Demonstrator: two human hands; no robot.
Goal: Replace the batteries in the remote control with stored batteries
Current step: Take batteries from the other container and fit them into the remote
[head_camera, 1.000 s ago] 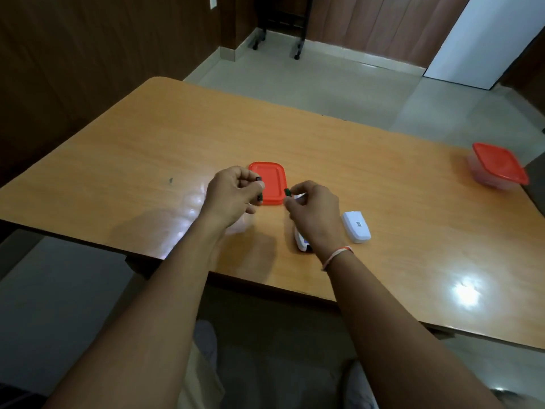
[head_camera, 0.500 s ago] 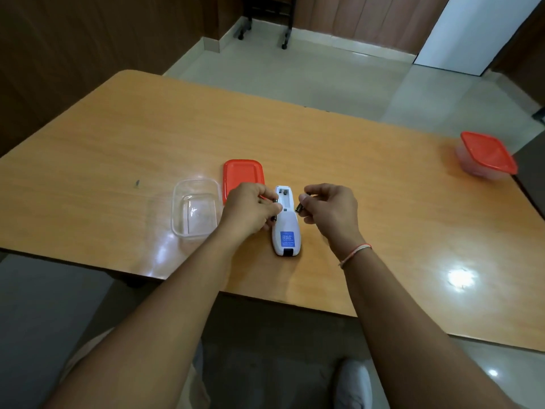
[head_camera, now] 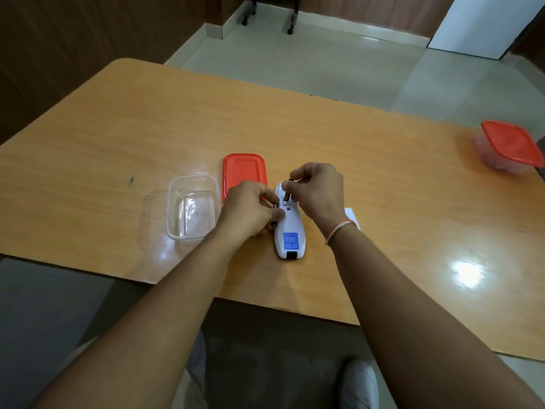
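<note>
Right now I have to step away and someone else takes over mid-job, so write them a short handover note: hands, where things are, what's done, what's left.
Right hand: pinching a battery at the open compartment of the remote, which lies face down on the table.
Left hand: steadying the remote's left side, with what looks like another battery in its fingers.
Clear container left of the remote looks empty; its red lid lies beside it. Battery cover sits partly hidden behind the right wrist. A second, lidded container stands far right.
Done: remote and container opened.
Left: seat both batteries, refit the cover.
</note>
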